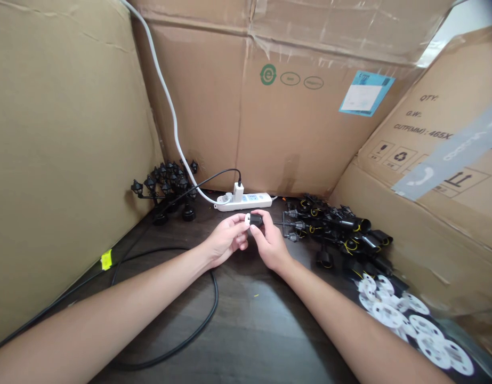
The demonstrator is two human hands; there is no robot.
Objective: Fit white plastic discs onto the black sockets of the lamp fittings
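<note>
Over the middle of the dark table, my left hand [225, 241] pinches a small white disc [248, 219] between thumb and fingers. My right hand [274, 246] is closed around the black cylindrical base [256, 220] of what looks like a miniature street lamp. The disc sits against the open end of that base; whether it is seated inside I cannot tell. A thin dark post and small lantern heads [296, 226] extend to the right beyond my right hand, seemingly part of the held lamp. My fingers partly cover both parts.
Several similar black lamps with yellow wires [352, 245] are heaped at right. White discs [424, 325] lie in front of them. More black lamps [166, 184] stand at back left. A white power strip [249, 201] with a plugged-in adapter lies behind; a black cable [216, 298] loops left. Cardboard [198, 106] surrounds the table.
</note>
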